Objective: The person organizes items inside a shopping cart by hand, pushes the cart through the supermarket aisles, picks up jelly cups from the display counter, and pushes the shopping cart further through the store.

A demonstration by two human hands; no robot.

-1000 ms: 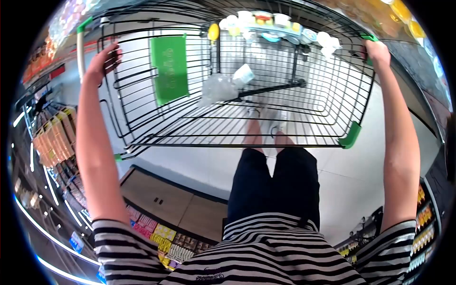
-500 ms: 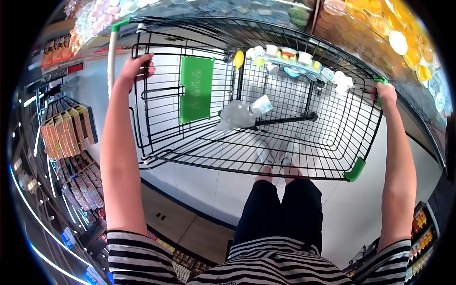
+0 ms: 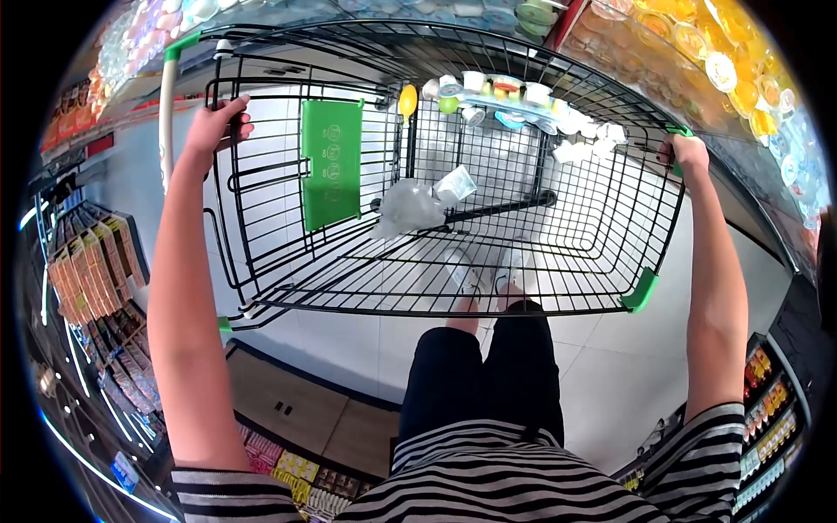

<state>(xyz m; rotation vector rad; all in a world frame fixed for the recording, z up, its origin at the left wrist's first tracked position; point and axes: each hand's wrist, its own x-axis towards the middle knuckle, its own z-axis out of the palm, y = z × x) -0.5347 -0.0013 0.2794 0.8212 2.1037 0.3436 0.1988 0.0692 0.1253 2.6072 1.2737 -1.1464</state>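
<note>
A black wire shopping cart (image 3: 488, 311) stretches sideways in front of me, between my two arms. My left hand (image 3: 220, 125) is closed around the wire frame near its left end, beside the pale handle bar (image 3: 168, 113). At the other end, my right hand (image 3: 687, 152) grips the cart's right corner by a green cap. In the basket lie a crumpled clear plastic bag (image 3: 406, 209), a small white packet (image 3: 454, 185) and a yellow item (image 3: 408, 101). Several small cups (image 3: 537, 92) show along its far side. A green panel (image 3: 332, 166) hangs on the left wires.
Bins of orange jelly-like cups (image 3: 737, 74) rise at the upper right, and pale packaged goods (image 3: 323, 10) line the far side. Hanging packets (image 3: 91, 270) are on the left. A wooden cabinet (image 3: 301, 410) stands at lower left, stocked shelves (image 3: 767, 410) at lower right.
The cart, with both hands on it, has shifted left and slightly up in view. Its contents moved along with it. More of the lower-right shelves shows.
</note>
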